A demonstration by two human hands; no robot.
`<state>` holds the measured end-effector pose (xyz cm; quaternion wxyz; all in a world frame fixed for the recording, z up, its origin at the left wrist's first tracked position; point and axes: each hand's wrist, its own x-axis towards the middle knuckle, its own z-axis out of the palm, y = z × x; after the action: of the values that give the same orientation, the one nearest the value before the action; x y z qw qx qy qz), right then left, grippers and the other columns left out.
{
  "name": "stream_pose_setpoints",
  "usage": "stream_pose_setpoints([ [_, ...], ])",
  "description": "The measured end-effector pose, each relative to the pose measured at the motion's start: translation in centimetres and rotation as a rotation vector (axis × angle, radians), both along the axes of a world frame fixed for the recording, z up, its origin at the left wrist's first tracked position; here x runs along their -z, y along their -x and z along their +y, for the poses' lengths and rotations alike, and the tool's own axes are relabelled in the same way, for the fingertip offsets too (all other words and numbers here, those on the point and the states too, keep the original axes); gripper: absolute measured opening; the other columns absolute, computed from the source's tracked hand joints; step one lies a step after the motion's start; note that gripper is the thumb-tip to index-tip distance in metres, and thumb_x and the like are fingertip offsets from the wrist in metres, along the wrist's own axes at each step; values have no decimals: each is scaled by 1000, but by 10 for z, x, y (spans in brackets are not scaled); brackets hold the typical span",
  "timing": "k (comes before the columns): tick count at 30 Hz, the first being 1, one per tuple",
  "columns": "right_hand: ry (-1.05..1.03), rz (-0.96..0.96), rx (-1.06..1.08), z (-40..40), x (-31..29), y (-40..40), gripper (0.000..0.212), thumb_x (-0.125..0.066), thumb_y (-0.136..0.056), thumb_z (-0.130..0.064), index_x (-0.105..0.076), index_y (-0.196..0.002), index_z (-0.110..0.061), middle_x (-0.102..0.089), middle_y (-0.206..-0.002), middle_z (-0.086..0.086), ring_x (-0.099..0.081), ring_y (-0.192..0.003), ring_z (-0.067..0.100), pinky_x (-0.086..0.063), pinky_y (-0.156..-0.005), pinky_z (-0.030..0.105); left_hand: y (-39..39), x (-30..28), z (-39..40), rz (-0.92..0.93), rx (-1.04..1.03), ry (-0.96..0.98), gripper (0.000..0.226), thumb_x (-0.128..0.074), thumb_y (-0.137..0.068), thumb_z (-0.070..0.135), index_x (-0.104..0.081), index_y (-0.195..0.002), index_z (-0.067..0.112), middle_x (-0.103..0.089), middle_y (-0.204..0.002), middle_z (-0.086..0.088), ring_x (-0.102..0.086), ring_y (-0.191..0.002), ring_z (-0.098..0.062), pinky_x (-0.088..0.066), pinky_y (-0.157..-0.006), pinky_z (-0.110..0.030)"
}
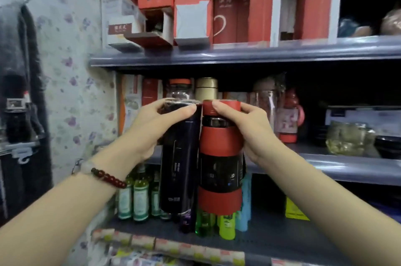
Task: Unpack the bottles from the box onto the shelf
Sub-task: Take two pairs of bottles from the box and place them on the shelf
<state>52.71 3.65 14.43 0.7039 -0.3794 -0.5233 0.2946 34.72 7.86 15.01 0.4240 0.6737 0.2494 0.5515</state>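
Left hand [160, 122] clasps a dark purple bottle [180, 168]; at its 3 o'clock, right hand [245, 122] clasps a red-sleeved bottle [220, 170]

The blue-grey middle shelf [347, 170] carries a red flask [289, 114], a clear bottle [179, 91] (orange-capped) and a gold flask [206, 88].

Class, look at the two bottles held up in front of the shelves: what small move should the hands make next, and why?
Probably ease both forward onto the middle shelf. The left hand grips the dark purple bottle and the right hand the red bottle by their tops, side by side and upright, in front of that shelf's edge, not yet resting on it.
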Motion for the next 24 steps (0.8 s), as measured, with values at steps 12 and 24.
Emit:
stream_pose_setpoints([
  [12, -263, -61, 542, -24, -50, -80, 60, -87, -52, -49, -69, -102, -20, -75, -97, 0, -73, -90, 15, -58, -85, 42, -118, -60, 14, -106, 63, -342, 48, -86, -53, 41, -71, -96, 25, -75, -94, 7, -70, -92, -8, -55, -87, -32],
  [24, -271, -49, 772, 28, -35, -115, 63, -86, -57, -48, -56, -109, -32, -65, -98, -16, -63, -92, 0, -54, -87, 30, -181, -33, 55, -139, -145, -386, 63, -86, -50, 46, -56, -104, 33, -67, -98, 15, -62, -96, -1, -50, -86, -24],
])
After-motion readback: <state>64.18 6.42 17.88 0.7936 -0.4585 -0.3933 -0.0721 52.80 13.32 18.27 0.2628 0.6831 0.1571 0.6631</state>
